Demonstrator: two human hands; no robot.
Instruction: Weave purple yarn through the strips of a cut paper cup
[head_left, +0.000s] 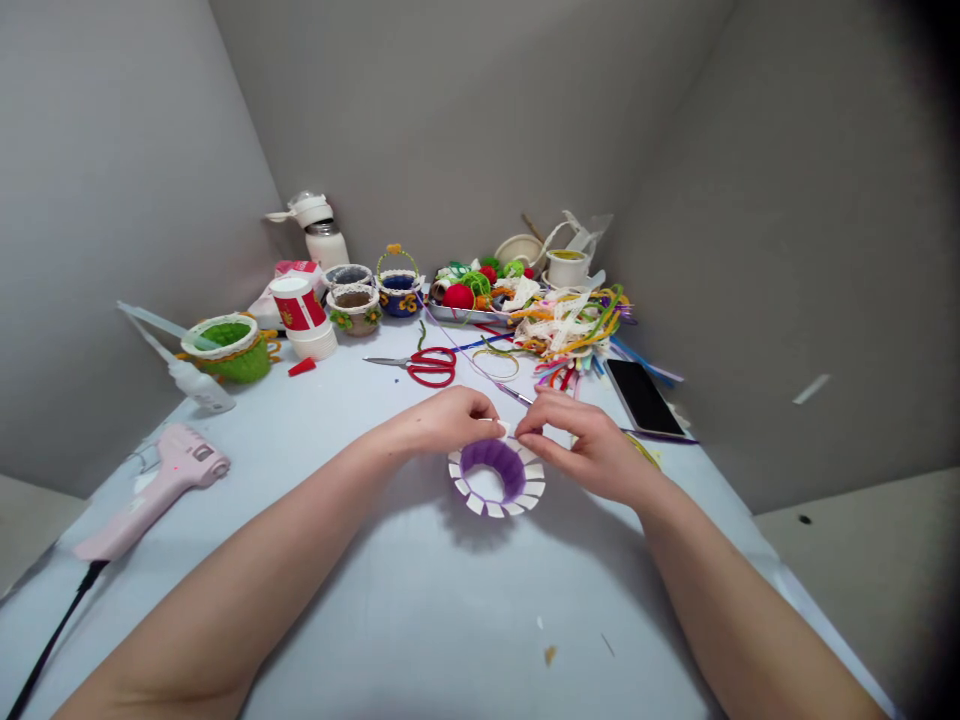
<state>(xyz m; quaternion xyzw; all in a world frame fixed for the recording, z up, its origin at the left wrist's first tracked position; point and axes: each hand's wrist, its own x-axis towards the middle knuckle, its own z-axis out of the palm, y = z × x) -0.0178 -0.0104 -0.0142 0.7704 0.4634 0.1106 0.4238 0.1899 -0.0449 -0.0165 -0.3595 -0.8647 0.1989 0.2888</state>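
Observation:
A cup with white flaps (535, 488) spread outward round its rim and a purple yarn-like inside is held up over the middle of the table. My left hand (461, 418) pinches a flap at its far edge between thumb and fingers. Beside it, on the far right of the rim, my right hand (581, 440) has thumb and fingertips pressed together at a thin purple strand (480, 368). That strand runs back across the table. Shadow from the cup falls on the tabletop below it.
Red-handled scissors (433, 367) lie behind my hands. A pink glue gun (161, 485) and a white bottle (201, 386) are at the left, a phone (645, 398) at the right. Decorated cups (354, 310), a yarn tray (469, 316) and a ribbon pile (566, 325) stand at the back.

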